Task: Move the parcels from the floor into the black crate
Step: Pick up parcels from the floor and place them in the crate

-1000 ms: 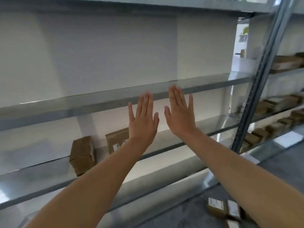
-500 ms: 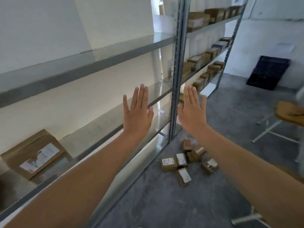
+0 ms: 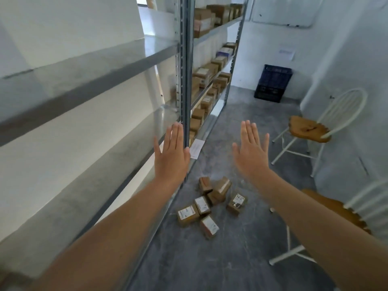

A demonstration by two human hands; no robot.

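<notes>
Both arms stretch forward into the room, backs of the hands toward the camera. The left hand [image 3: 171, 153] is spread flat with fingers together and pointing up, holding nothing, in front of the grey upright post [image 3: 184, 66] of the metal shelving. The right hand [image 3: 251, 151] is likewise flat and empty, held up over the aisle, well apart from the left.

On the grey concrete floor [image 3: 241, 248], near the foot of the shelving and below the gap between the two hands, lies a loose cluster of brown cardboard parcels [image 3: 207, 203]. Several show white labels on top; some touch or lean on each other, and one labelled parcel [image 3: 236, 202] sits slightly to the right of the rest.

The black crate [image 3: 273, 82] stands at the far end of the aisle against the white wall, well apart from the parcels; from here its inside cannot be seen.

On the left, the near bay of shelving [image 3: 88, 68] shows bare metal shelves, while the far bay [image 3: 212, 74] carries rows of brown boxes on several levels. A white sheet of paper [image 3: 196, 148] lies at the base of the far bay. On the right, a white wire-backed chair [image 3: 319, 129] with a wooden seat stands by the wall, and part of a second such chair [image 3: 340, 208] is nearer, partly hidden by the right forearm.
</notes>
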